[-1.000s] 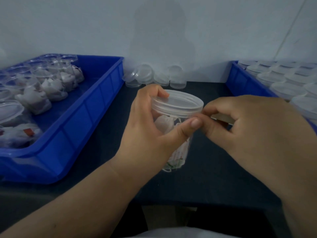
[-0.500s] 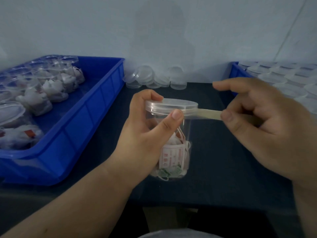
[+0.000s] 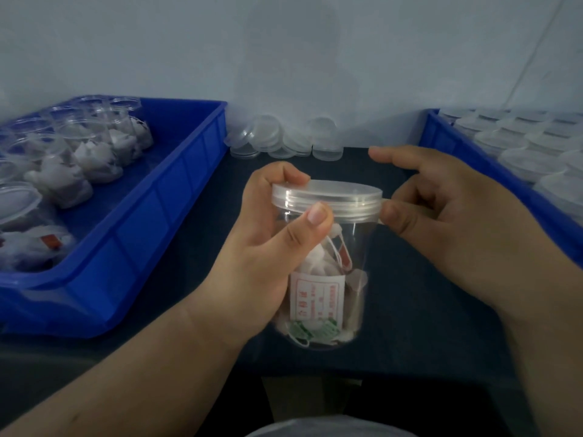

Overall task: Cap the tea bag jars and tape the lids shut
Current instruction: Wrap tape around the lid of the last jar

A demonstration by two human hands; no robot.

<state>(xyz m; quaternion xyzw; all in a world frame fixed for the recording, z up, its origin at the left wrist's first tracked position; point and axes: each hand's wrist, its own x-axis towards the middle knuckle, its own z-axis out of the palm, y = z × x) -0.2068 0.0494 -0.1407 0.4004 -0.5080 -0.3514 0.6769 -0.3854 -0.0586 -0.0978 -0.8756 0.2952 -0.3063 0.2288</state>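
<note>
The left grip (image 3: 265,247) grasps the clear tea bag jar (image 3: 328,294) at frame centre, above the dark counter (image 3: 426,326), with its thumb on the lid (image 3: 328,197). The right grip (image 3: 441,222) pinches a pale tape strip (image 3: 386,201) at the lid's right edge. A blue bin (image 3: 142,222) of open jars sits at upper left.
</note>
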